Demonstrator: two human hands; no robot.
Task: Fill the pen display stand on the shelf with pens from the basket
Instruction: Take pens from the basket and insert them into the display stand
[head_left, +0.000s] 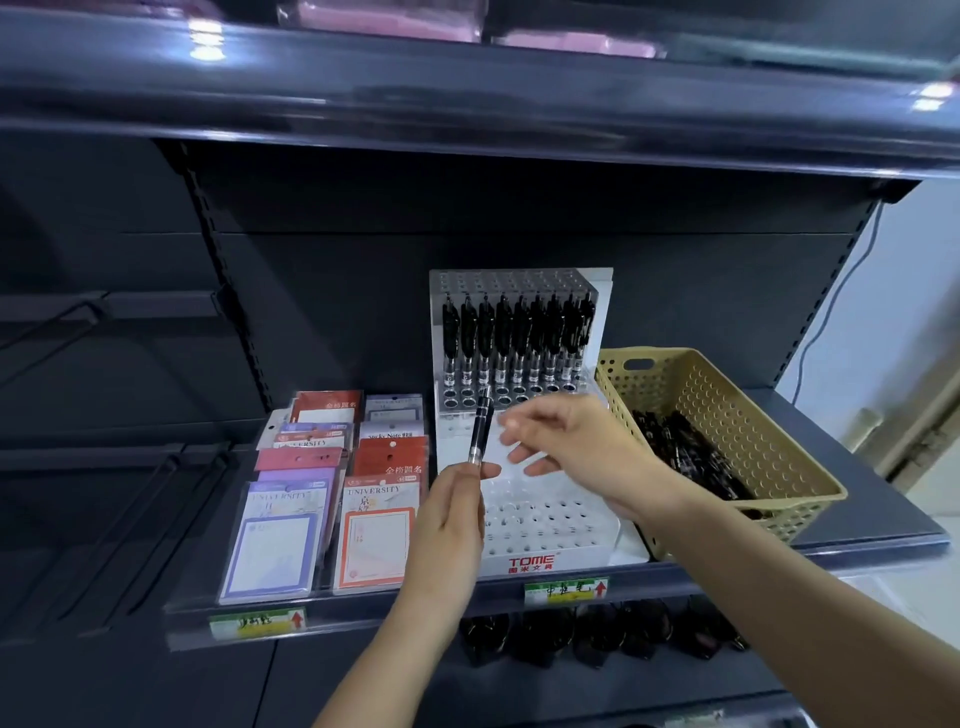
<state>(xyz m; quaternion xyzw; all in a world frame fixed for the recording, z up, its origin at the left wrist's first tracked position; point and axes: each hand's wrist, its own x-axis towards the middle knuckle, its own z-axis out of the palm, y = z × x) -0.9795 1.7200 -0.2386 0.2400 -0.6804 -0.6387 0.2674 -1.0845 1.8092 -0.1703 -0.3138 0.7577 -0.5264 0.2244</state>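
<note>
The left hand pinches a black pen by its lower end; the right hand hovers beside, fingers spread. Light, stiff, smooth: probably best gripped mid-barrel

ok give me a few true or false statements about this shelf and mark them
1. The left hand holds a pen. True.
2. Every hole in the display stand is filled. False: only a back row of pens stands in it.
3. Loose pens lie in the basket. True.
4. The basket stands left of the display stand. False: it stands to its right.
</note>
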